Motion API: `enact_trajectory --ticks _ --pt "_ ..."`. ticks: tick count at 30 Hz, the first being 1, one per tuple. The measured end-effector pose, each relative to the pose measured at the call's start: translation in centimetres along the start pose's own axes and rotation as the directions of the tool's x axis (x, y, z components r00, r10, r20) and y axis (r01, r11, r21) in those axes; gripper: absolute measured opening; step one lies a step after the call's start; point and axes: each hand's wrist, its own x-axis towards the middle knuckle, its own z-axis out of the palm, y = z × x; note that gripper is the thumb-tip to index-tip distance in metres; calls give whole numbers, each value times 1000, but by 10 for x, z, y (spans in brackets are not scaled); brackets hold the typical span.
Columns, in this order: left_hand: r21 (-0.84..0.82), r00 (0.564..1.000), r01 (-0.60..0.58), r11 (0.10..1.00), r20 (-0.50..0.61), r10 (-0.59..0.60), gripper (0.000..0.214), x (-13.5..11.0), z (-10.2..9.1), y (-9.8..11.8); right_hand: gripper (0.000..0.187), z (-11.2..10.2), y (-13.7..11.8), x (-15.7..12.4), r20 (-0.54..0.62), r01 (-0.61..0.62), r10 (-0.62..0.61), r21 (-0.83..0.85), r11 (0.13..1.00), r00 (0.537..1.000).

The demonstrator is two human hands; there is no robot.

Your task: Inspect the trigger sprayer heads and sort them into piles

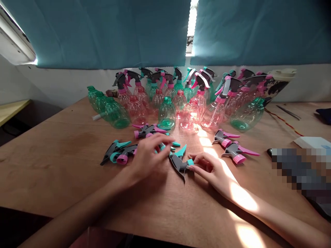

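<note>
My left hand (150, 153) hovers low over loose spray heads in the middle of the wooden table (64, 162), fingers spread and reaching right towards a teal-trimmed one. My right hand (210, 170) rests on the table, its fingertips pinched on the teal collar of a grey spray head with a teal trigger (179, 160). More grey spray heads lie about: a teal and a pink one (117, 153) to the left, one with pink trim (147, 131) behind my left hand, two pink ones (232, 146) to the right.
Several clear pink and green spray bottles (181, 103) crowd the back of the table, some capped with heads, some lying on their sides. Blue curtains hang behind. At the right lie a blurred patch, a white box (312, 142) and thin wires (284, 122).
</note>
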Motion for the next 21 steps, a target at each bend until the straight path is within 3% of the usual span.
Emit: enact_trajectory --ticks 2,4,7,9,14,18,21 --pt "245 1000 -3 970 3 2 26 12 -13 -20 27 1 0 2 50 -29 27 44 999 998" --pt "408 990 23 913 120 -79 39 22 -24 -42 30 2 0 2 68 -13 9 56 998 998" --pt "429 966 8 903 229 -117 39 26 -34 -63 33 3 2 1 73 29 -31 29 999 997" --pt "434 969 6 901 221 -113 36 21 -40 -64 33 4 4 -1 89 21 -22 18 1000 996" --pt "470 996 67 880 23 -88 38 -1 -61 -54 32 1 8 -4 88 8 -13 56 998 996" --pt "474 981 102 874 99 -168 47 -10 -78 -57 35 0 12 -6 65 -30 24 95 995 998" --pt "430 985 104 897 83 -154 50 -14 -76 -48 38 1 11 -8 23 -68 65 146 987 998"
